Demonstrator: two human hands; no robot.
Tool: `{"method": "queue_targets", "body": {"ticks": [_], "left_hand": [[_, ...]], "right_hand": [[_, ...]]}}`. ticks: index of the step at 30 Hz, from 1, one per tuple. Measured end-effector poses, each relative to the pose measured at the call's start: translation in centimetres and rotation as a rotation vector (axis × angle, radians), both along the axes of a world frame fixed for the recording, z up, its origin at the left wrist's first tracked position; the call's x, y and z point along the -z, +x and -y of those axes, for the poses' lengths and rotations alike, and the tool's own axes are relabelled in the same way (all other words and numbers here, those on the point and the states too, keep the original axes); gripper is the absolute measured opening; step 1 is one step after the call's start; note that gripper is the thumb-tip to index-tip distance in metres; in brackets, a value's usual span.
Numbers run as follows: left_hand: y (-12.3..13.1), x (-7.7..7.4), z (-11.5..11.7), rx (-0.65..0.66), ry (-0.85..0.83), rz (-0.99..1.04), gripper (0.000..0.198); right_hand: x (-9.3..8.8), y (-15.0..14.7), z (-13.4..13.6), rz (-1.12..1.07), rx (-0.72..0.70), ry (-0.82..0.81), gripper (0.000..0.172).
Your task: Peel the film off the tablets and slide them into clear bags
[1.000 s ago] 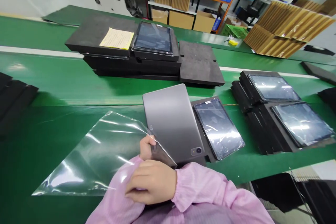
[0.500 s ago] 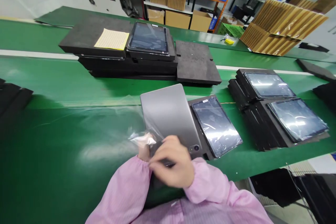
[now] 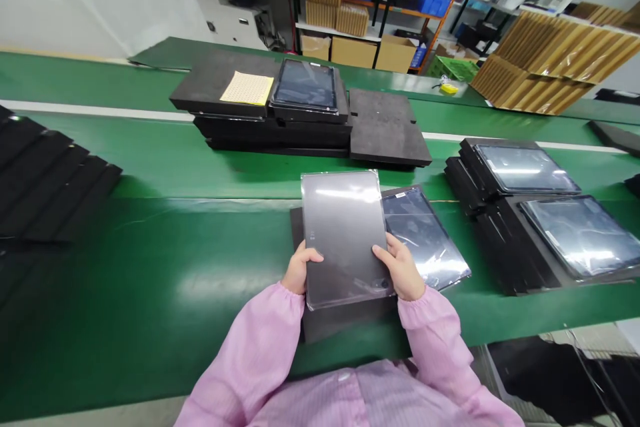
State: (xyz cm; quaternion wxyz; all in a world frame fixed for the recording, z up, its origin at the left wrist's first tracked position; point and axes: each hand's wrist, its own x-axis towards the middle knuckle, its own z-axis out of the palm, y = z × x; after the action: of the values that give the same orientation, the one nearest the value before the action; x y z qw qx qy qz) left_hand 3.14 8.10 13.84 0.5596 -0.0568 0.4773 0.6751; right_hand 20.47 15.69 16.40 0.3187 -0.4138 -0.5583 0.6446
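Here, the left hand (image 3: 299,269) and right hand (image 3: 403,270) were closed around opposite edges of the gray tablet (image 3: 345,233), thumbs on its film-wrapped back. It was above a black foam sheet (image 3: 345,323), partly covering a second tablet (image 3: 423,230) just to the right. Beyond stood a foam stack (image 3: 280,133) bearing a yellow-edged label sheet (image 3: 247,88); rightward, two tablets (image 3: 585,233) topped more foam. Under everything ran a glossy green workbench (image 3: 170,327), with shelves of cardboard boxes (image 3: 355,52) behind.
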Motion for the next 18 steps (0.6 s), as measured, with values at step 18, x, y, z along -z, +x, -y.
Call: {"method": "queue_targets", "body": {"ticks": [18], "left_hand": [[0.7,-1.4,1.0,-0.005,0.061,0.049,0.025]], "right_hand": [[-8.7,-1.6,9.8,0.521,-0.157,0.967,0.032]]}}
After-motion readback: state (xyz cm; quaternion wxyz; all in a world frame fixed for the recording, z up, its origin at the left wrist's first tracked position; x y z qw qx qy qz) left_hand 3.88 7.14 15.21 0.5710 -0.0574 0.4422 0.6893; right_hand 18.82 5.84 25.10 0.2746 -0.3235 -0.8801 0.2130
